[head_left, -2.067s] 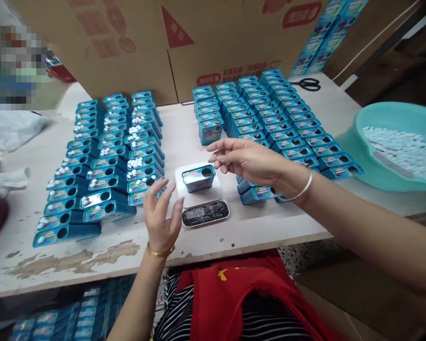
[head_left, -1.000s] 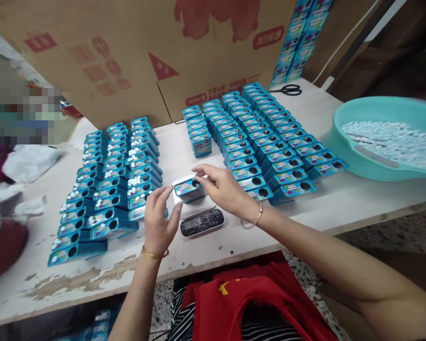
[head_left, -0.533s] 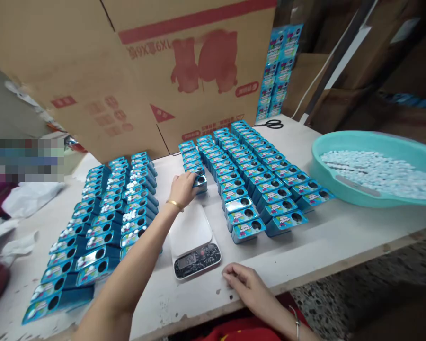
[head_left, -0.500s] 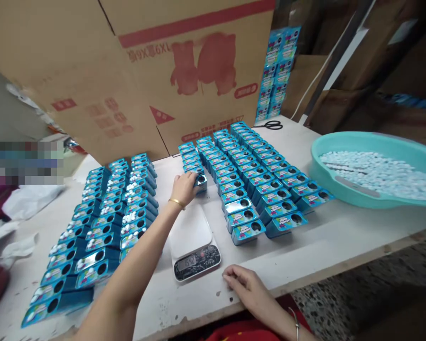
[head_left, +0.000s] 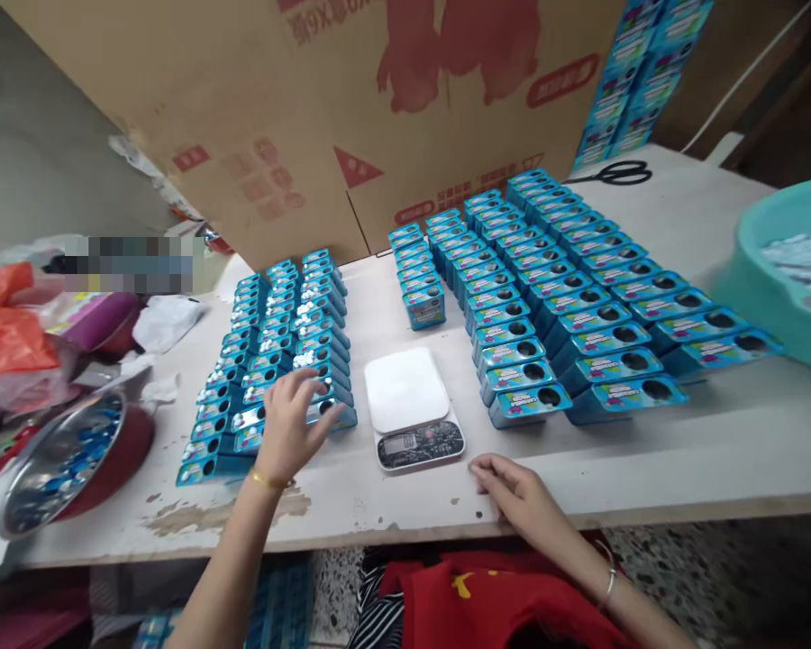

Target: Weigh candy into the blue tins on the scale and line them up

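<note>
My left hand [head_left: 294,422] is over the front of the left group of small blue printed boxes [head_left: 321,338], fingers apart, thumb beside a box top. White pieces lie on several of those tops, which have round dark holes. The fingertips partly cover the boxes beneath; contact is hard to tell. A white kitchen scale [head_left: 406,392] stands bare right of this hand, its display reading about zero. On the table near the front edge rests my right hand [head_left: 517,494], fingers curled together, holding nothing visible. Behind the scale, a short row of blue boxes [head_left: 424,308] stands.
More rows of blue boxes [head_left: 523,402] fill the right side, with a teal basin [head_left: 750,270] of white pieces beyond. Black scissors [head_left: 625,172] lie at the back by a large cardboard box [head_left: 243,108]. At left stands a metal bowl [head_left: 118,451] holding blue items.
My left hand has let go of a box in the short row behind the scale and moved left to the left group. The view has shifted; my right hand stays by the edge.
</note>
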`<state>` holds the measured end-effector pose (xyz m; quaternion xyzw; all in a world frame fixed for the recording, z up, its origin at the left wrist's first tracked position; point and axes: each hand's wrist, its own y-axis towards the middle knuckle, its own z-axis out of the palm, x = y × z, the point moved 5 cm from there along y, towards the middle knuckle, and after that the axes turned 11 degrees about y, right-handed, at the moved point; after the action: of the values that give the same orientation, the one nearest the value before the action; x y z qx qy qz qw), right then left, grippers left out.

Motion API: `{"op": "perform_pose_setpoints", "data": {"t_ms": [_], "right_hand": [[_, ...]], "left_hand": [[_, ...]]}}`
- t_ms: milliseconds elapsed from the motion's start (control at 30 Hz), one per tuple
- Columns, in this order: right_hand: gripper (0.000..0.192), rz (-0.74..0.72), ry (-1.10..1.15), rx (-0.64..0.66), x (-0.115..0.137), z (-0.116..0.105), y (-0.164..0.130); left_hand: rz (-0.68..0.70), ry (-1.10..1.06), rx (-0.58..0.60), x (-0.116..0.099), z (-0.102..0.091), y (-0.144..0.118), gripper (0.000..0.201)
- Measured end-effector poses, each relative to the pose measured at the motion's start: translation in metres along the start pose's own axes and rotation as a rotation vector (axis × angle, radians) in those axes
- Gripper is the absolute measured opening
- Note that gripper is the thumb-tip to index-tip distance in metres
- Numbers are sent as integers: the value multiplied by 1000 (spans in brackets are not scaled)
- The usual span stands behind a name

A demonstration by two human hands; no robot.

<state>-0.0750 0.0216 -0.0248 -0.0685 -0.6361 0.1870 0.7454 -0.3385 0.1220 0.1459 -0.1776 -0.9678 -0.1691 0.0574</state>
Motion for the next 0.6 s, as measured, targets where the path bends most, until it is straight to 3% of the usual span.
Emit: {"op": "perform_pose_setpoints", "data": {"t_ms": [100,233,433,500,600], "right_hand": [[35,2,-3,-7,0,-1,0],[36,-28,0,-14,3,-2,-2],[34,-78,-12,-5,10,-1,-3],[33,-87,-18,-13,9,-2,-4],[33,-93,-7,-5,6,-2,-4]], "left_hand": [[46,126,54,7,15,-38,25],[87,186,19,-7,18,-42,12],[224,16,4,-56,-21,3,20],[290,-8,44,-74,-19,24,23],[373,13,135,-96,1,51,23]]}}
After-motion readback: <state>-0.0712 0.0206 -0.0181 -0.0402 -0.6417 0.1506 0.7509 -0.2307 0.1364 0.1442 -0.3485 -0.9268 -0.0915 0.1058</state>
